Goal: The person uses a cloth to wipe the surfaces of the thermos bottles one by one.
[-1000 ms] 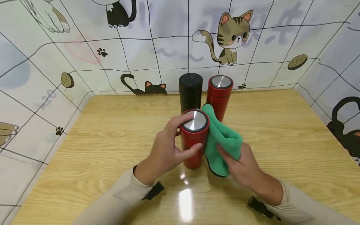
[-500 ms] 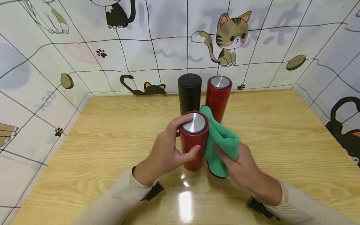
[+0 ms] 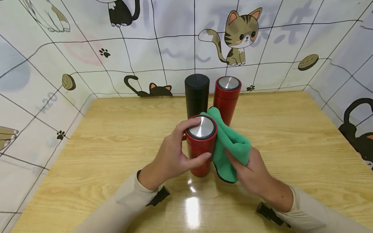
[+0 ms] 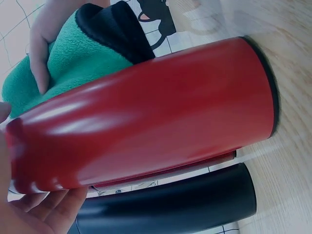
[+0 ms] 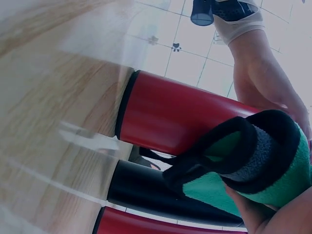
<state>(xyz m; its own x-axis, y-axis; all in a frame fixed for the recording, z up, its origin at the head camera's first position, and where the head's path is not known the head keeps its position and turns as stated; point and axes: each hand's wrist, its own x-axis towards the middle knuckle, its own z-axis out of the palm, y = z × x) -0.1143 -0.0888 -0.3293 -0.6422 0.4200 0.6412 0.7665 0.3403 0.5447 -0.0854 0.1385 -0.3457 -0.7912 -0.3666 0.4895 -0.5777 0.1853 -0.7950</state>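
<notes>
A red thermos flask with a brushed silver lid stands upright on the table. Around its upper part my left hand is curled, one finger lying on the lid and the thumb along the front. My right hand grips a folded green cloth with dark edging, and the cloth touches the flask's right side. In the left wrist view the flask's smooth red body fills the middle, with the green cloth against its upper edge. The fingers behind the cloth are partly hidden.
Behind the held flask stands a black thermos flask, partly covered by it. A second red flask is to its right, its lower part behind the cloth. Cat-patterned walls enclose the wooden table at the back and sides.
Both hands keep their holds, and the flask stays in place. The cloth shifts slightly against the flask's right side, and a bit of it shows again behind the lid.
</notes>
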